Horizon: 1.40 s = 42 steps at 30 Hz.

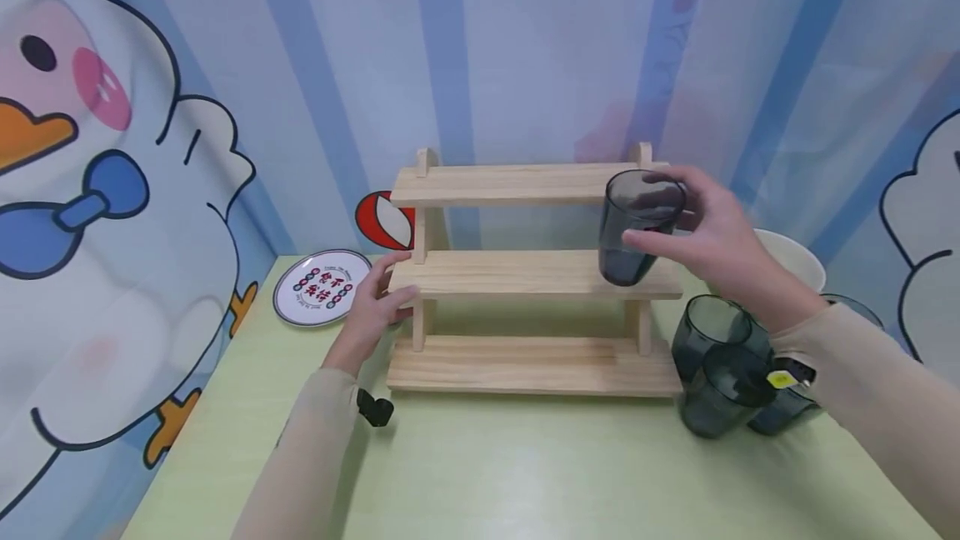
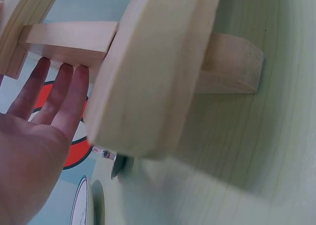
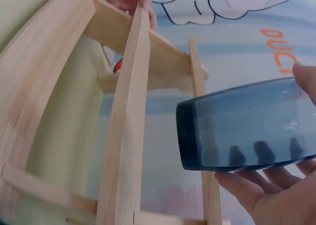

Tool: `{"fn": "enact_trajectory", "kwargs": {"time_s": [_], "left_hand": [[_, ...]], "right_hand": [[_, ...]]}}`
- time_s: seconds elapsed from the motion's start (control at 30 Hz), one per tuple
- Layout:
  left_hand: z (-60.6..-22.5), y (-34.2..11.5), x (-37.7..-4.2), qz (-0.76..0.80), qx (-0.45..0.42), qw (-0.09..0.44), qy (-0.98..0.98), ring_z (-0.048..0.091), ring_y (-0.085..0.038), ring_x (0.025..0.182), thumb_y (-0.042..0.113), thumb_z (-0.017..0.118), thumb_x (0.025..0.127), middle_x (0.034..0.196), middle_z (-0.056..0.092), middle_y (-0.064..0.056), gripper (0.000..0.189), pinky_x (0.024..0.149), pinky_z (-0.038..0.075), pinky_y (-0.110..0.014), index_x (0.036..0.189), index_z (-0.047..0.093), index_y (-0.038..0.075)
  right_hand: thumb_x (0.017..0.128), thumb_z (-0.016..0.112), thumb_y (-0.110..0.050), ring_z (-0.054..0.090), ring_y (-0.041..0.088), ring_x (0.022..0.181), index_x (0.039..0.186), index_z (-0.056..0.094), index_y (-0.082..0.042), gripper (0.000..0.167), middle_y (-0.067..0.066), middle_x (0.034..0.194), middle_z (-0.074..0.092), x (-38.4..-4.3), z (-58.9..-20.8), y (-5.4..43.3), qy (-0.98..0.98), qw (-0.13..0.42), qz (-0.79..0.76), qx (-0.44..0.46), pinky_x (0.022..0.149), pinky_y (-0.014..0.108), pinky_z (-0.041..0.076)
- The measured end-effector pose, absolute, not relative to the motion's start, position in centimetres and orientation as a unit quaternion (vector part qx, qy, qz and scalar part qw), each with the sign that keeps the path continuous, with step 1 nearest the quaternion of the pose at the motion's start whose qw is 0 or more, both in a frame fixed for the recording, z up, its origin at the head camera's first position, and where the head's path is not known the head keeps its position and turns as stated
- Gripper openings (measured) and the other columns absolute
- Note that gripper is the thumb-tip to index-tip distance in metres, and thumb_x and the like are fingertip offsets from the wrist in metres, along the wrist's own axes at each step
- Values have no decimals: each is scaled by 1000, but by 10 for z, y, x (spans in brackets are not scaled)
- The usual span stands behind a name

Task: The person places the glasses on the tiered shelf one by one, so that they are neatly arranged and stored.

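Observation:
In the head view, my right hand (image 1: 712, 227) grips a dark translucent glass (image 1: 628, 232) around its side, thumb in front. The glass is upright and overlaps the right end of the middle shelf. In the right wrist view, several fingertips show through its wall. My left hand (image 1: 369, 307) holds the left end of the middle shelf of a three-tier wooden rack (image 1: 525, 273). The left wrist view shows fingers (image 2: 66, 96) reaching below that shelf to the upright post (image 2: 74, 37).
Several more dark glasses (image 1: 723, 394) stand together right of the rack, partly behind the right forearm. A white bowl (image 1: 791, 261) sits behind them. To the rack's left lies a round plate (image 1: 315, 287) with printed characters. A duck-patterned curtain (image 1: 525, 48) hangs behind the table.

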<state>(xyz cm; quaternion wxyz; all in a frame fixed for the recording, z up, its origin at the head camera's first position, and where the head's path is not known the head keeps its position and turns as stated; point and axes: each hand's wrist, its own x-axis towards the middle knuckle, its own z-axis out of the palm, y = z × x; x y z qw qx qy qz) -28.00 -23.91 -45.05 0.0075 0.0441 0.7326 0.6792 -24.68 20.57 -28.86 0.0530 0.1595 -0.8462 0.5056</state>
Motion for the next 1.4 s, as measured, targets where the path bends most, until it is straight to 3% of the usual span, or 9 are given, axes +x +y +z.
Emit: {"fn": "enact_trajectory", "kwargs": {"time_s": [0.27, 0.67, 1.27, 1.4], "left_hand": [[-451, -239, -279, 678, 39, 4, 734, 52, -40, 133, 14, 65, 103, 161, 43, -13, 58, 105, 52, -59, 155, 45, 26], [-455, -238, -283, 682, 53, -1, 729, 54, -39, 132, 14, 66, 103, 161, 43, -13, 57, 106, 50, -63, 155, 45, 24], [-457, -240, -280, 684, 47, -6, 728, 55, -38, 130, 9, 63, 103, 159, 44, -16, 57, 105, 51, -62, 156, 44, 21], [-458, -239, -279, 684, 52, -7, 727, 56, -37, 128, 12, 65, 103, 158, 46, -16, 57, 105, 51, -60, 156, 44, 22]], "right_hand": [[89, 86, -24, 68, 22, 117, 150, 49, -19, 71, 8, 138, 63, -267, -277, 158, -789, 57, 582, 188, 90, 27, 60], [87, 87, -33, 66, 23, 123, 153, 45, -26, 78, 6, 137, 63, -294, -258, 112, -759, 74, 623, 174, 100, 39, 57], [86, 88, -26, 61, 24, 126, 153, 36, -18, 85, 15, 143, 57, -332, -265, 70, -730, 74, 658, 168, 106, 48, 53], [87, 87, -35, 57, 23, 129, 157, 35, -24, 88, 12, 148, 52, -335, -263, 67, -752, 67, 640, 143, 105, 48, 53]]}}
